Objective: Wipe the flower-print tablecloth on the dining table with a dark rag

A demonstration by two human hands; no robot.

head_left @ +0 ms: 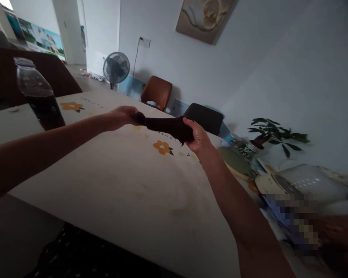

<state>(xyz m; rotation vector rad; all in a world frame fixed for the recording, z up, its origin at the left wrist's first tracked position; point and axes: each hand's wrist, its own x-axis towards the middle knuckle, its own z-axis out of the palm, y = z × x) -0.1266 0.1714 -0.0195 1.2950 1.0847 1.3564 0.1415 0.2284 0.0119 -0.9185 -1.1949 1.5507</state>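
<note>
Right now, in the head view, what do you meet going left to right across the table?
Bottle of dark liquid → left hand → dark cloth held between both hands → right hand → potted plant.

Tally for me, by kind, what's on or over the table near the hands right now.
Hands: 2, left hand and right hand
Dark cloth, gripped between both hands: 1
Bottle with dark liquid: 1
Potted plant: 1
Total: 5
</note>
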